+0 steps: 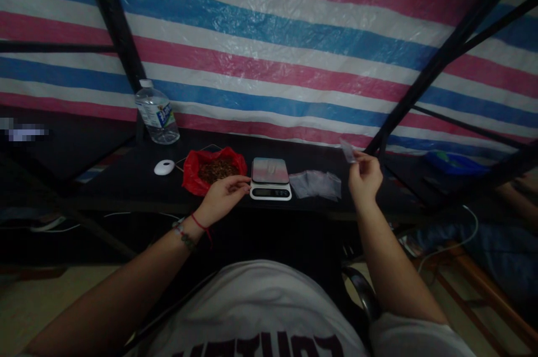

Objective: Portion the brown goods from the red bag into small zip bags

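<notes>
My left hand [222, 198] reaches to the left side of a small white digital kitchen scale [271, 193]. Its fingers are stretched out, with the tips at the scale's edge, and nothing shows in them. The scale's metal plate looks bare. Behind that hand lies a red plastic bag [191, 171], its mouth open around brown, dry, loose bits [216, 170]. My right hand [366, 177] is raised at the right and pinches a small clear plastic bag [347, 151]. More clear plastic bags [317, 184] lie flat and overlapping between the scale and my right hand.
A clear plastic bottle [157, 116] with a white cap stands at the back left, and a white computer mouse [163, 167] lies before it. Dark metal posts [120, 26] frame the black desk [126, 180]. Another person's arm [519, 200] shows at the far right.
</notes>
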